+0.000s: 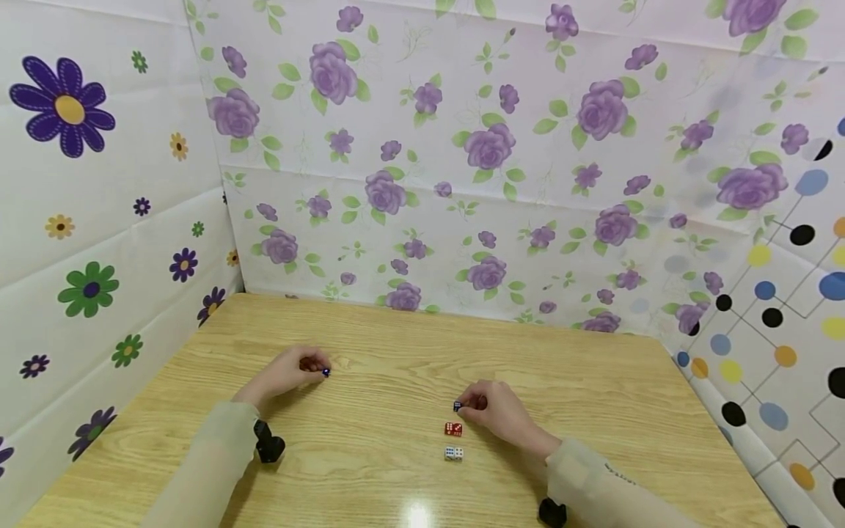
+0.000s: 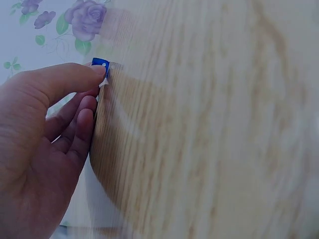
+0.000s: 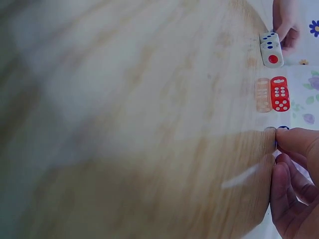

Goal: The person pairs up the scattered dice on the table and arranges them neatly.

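My left hand (image 1: 300, 369) pinches a blue die (image 2: 100, 62) between thumb and fingertips, low over the left part of the table. In the left wrist view the thumb covers part of that die. Farther right, my right hand (image 1: 496, 412) has thumb and fingertips on a second dark blue die (image 1: 457, 405), which the thumb mostly hides in the right wrist view. Just in front of it sits a pair of red dice (image 1: 453, 429), side by side. Nearer to me lies a pair of white dice (image 1: 454, 454) with blue dots, set against each other.
The wooden table (image 1: 370, 469) has a light grain and reflects a bright spot near its front. A flowered cloth (image 1: 436, 242) hangs along the back edge, with patterned cloths on both sides. Black devices (image 1: 269, 444) are strapped at both wrists.
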The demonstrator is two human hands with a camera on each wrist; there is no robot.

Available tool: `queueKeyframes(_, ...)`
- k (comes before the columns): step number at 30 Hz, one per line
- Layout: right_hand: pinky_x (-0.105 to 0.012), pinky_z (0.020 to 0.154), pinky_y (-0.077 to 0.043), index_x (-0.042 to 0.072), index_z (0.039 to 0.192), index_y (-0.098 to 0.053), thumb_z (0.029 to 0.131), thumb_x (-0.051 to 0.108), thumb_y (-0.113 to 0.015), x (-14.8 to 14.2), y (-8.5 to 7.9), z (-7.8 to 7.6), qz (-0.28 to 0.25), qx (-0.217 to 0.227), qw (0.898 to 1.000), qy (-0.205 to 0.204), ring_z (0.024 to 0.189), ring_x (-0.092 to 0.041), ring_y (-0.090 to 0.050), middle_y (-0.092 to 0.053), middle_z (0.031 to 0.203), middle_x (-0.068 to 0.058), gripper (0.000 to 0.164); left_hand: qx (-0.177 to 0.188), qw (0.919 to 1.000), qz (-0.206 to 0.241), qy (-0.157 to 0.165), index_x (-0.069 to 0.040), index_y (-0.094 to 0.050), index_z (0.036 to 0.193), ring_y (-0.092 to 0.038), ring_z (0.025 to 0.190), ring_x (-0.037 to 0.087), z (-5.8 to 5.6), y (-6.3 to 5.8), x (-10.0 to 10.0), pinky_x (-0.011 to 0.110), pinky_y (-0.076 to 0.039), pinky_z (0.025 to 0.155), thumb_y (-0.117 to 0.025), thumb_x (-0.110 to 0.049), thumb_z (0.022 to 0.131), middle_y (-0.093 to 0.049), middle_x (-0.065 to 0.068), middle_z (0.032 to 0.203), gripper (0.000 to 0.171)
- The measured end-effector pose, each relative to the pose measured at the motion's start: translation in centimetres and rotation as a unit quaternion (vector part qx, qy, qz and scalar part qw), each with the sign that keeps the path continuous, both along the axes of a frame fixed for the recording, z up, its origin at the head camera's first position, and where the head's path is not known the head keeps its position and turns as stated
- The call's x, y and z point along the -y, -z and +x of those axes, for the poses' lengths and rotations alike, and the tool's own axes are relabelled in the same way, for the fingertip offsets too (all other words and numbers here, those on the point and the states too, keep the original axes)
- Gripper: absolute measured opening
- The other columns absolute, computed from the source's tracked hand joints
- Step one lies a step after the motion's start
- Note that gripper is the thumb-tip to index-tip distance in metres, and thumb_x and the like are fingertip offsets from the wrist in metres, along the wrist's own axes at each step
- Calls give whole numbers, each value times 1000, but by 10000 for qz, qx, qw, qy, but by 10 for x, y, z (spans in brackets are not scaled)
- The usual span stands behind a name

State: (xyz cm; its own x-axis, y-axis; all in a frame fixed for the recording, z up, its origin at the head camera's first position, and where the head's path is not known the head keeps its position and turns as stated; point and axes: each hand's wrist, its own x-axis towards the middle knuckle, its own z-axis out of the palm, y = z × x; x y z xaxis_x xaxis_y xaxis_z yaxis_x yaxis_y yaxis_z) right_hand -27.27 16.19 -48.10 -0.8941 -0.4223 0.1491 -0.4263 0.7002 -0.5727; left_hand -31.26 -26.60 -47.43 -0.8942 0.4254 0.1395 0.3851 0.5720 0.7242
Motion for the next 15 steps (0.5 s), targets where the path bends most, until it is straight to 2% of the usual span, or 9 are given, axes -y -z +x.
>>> queueKeyframes(4,-19,60,-45,18,92,-75,87,19,-76,0,1,0,-8,-16,10000,-3,68,-4,-52,-64,81,10,4,-214,9997,89,126,-3,-68,97,-56,78,7,2,0,1,22,-47,68,-70,-4,88,-65,7,89,10)
queueKeyframes(10,-19,60,-45,17,92,-75,86,22,-77,0,2,-1,3,-63,10000,-18,68,-3,-52,-64,80,11,8,41,9997,-113,-217,-5,-69,97,-57,81,9,0,1,-2,22,-48,72,-71,-5,88,-66,9,92,9)
queueKeyframes(15,-19,60,-45,19,91,-75,85,20,-78,0,2,-2,-11,-104,9999,-25,67,-2,-52,-64,79,11,6,69,9991,-238,-333,-5,-70,96,-57,80,9,-1,1,-4,21,-48,71,-71,-6,88,-66,9,92,8)
